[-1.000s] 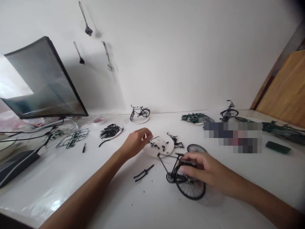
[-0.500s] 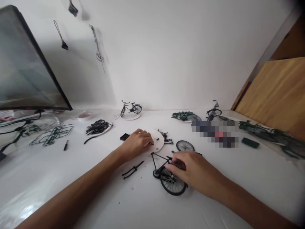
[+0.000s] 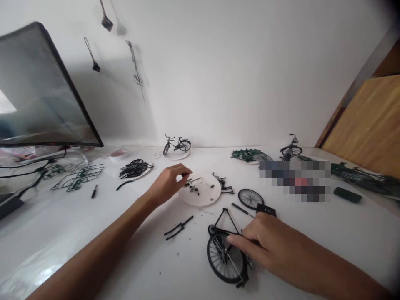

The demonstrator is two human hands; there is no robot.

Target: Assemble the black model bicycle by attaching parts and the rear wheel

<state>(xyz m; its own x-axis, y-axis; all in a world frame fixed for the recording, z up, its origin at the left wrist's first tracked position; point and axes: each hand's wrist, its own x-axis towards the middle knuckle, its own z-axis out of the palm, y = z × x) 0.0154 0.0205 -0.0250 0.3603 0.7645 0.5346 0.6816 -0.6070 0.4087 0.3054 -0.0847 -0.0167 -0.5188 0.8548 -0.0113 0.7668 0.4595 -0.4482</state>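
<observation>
My right hand [image 3: 261, 239] grips a black model bicycle frame [image 3: 231, 221] with its spoked rear wheel [image 3: 225, 258] standing on the white table. Its thumb presses near the wheel's top. My left hand [image 3: 171, 182] hovers at the left edge of a round white plate [image 3: 204, 202], thumb and fingers pinched; whatever they hold is too small to make out. Small dark parts [image 3: 194, 189] lie scattered on that plate. A loose fork [image 3: 178, 228] rests between my hands. Past the frame lie a second wheel [image 3: 251, 198] and a thin black rod [image 3: 239, 208].
A black box-like piece [image 3: 266, 209] sits beyond my right hand. Farther back are a finished bicycle [image 3: 177, 145], a plate of black parts [image 3: 150, 171], green parts [image 3: 245, 155] and another bicycle [image 3: 291, 149]. Green sprues [image 3: 78, 177] and a screwdriver [image 3: 94, 191] lie left, below a monitor [image 3: 46, 96].
My right hand has moved nearer and turned the bicycle frame. My left hand has drawn back leftward, uncovering small parts on the plate. The view has shifted slightly.
</observation>
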